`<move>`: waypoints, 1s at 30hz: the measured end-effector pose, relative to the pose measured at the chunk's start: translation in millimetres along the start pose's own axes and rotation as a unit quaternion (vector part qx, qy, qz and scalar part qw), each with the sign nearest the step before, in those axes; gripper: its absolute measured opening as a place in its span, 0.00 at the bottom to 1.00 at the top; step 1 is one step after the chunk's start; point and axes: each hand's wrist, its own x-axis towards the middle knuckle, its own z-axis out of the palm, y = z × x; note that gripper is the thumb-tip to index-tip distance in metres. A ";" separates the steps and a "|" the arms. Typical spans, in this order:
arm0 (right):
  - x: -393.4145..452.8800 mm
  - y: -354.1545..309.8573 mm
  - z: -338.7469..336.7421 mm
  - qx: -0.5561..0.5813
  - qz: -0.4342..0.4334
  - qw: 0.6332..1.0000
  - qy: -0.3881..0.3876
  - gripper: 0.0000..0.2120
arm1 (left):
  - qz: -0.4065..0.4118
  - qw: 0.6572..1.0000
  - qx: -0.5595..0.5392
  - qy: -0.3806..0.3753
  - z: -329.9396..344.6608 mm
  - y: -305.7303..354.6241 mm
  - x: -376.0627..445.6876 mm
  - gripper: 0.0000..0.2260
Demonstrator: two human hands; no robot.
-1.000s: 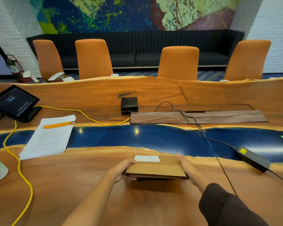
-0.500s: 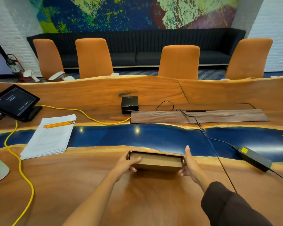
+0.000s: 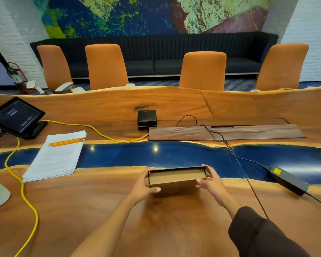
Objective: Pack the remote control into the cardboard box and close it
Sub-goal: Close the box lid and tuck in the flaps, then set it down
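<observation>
A flat brown cardboard box [image 3: 172,179] sits just above the wooden table, held at both ends. My left hand [image 3: 144,188] grips its left end, thumb on the near face. My right hand [image 3: 210,180] holds the right end, fingers spread along the side. The box is tipped so a plain cardboard face and dark upper edge look at me. No remote control shows in the head view; I cannot tell whether it is inside.
A paper stack [image 3: 56,156] with yellow pencils lies to the left, beside a tablet on a stand [image 3: 17,116] and a yellow cable [image 3: 24,184]. A black power brick [image 3: 287,179] with its cord lies to the right. A small black device [image 3: 146,119] sits further back.
The box has been turned over in my hands: its labelled top face tipped away, then a plain face came round toward me. It also moved slightly nearer to me.
</observation>
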 end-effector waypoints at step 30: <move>14.3 -8.6 8.9 -0.202 -0.028 0.977 -0.057 0.35 | -0.025 0.998 0.039 0.034 4.9 5.9 5.9 0.41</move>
